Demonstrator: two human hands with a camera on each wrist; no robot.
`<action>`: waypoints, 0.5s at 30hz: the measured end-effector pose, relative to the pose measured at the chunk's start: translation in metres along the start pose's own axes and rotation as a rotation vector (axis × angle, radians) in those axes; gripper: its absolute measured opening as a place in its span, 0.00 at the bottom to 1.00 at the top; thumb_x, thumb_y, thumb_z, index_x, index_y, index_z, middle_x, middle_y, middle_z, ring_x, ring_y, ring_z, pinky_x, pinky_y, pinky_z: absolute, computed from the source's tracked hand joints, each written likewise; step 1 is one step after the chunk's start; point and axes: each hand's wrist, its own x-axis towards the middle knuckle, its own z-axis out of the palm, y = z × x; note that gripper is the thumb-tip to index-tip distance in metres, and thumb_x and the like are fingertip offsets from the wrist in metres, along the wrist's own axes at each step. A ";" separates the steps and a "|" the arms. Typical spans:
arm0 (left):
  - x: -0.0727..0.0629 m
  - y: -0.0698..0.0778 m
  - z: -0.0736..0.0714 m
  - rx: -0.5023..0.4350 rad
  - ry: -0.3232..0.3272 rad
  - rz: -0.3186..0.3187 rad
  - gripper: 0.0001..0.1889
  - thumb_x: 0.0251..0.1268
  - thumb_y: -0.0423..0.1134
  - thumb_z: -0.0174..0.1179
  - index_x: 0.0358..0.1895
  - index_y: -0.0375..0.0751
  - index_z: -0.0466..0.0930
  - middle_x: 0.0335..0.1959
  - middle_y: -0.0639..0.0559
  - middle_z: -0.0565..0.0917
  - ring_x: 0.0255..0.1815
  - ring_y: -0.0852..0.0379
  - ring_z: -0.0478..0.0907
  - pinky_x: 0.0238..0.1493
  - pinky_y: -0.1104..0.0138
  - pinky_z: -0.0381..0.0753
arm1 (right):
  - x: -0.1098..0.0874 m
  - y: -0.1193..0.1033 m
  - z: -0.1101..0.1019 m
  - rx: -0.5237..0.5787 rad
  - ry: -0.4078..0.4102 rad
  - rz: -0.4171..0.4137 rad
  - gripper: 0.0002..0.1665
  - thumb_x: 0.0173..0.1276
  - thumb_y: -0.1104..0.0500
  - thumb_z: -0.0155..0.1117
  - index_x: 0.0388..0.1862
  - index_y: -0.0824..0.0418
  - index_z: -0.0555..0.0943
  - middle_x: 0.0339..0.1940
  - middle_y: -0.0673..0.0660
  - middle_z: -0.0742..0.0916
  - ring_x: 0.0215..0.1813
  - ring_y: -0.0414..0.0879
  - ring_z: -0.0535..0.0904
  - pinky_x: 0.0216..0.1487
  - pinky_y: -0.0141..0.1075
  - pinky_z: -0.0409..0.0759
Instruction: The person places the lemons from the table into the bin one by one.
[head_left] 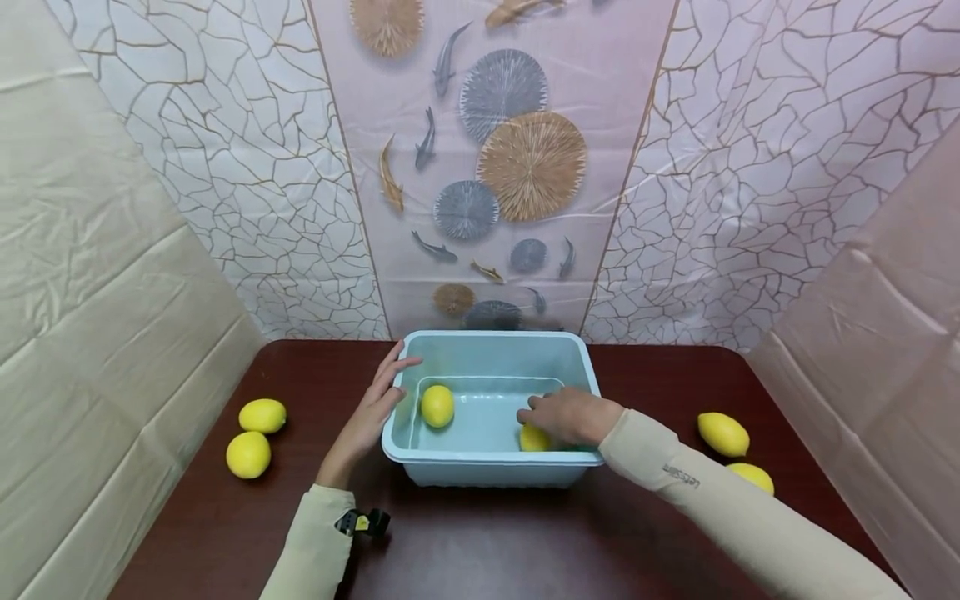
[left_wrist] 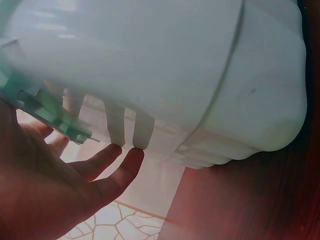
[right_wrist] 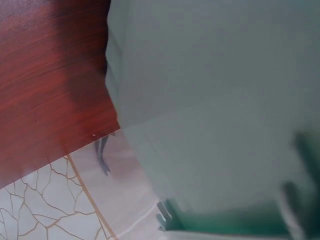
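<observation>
A light blue plastic basin [head_left: 491, 457] stands on the table. Inside it, at the left, lies a yellow lemon [head_left: 437, 406]. My right hand [head_left: 570, 414] reaches over the basin's right side, its bent fingers on a second lemon [head_left: 533, 438] near the front right of the floor; the hand covers part of that lemon. My left hand [head_left: 367, 417] rests at the left rim with its fingers extended. In the left wrist view, fingertips [left_wrist: 137, 155] meet the basin's glossy outer wall [left_wrist: 150, 50]. The right wrist view is mostly filled by the basin wall [right_wrist: 210, 100], hiding the right hand.
Two lemons lie on the table at the left, one [head_left: 262, 415] behind the other [head_left: 248, 454]. At the right are two more, one [head_left: 723, 433] farther back and one [head_left: 752, 477] partly behind the right sleeve [head_left: 690, 483]. Patterned cloth walls enclose the dark red table [head_left: 480, 542].
</observation>
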 end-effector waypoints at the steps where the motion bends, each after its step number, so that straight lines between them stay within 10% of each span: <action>1: 0.000 0.000 0.001 -0.002 -0.001 0.001 0.25 0.80 0.29 0.42 0.76 0.38 0.69 0.89 0.46 0.42 0.88 0.39 0.35 0.78 0.30 0.40 | -0.003 0.000 0.000 0.008 0.001 -0.007 0.26 0.70 0.62 0.72 0.65 0.50 0.78 0.48 0.51 0.82 0.38 0.48 0.77 0.47 0.44 0.81; 15: 0.001 -0.003 0.001 -0.012 0.009 0.005 0.26 0.80 0.28 0.41 0.77 0.38 0.69 0.89 0.49 0.42 0.88 0.41 0.35 0.78 0.30 0.38 | -0.040 0.004 -0.024 0.018 0.216 -0.051 0.31 0.71 0.46 0.74 0.68 0.55 0.78 0.62 0.57 0.83 0.64 0.55 0.79 0.65 0.51 0.79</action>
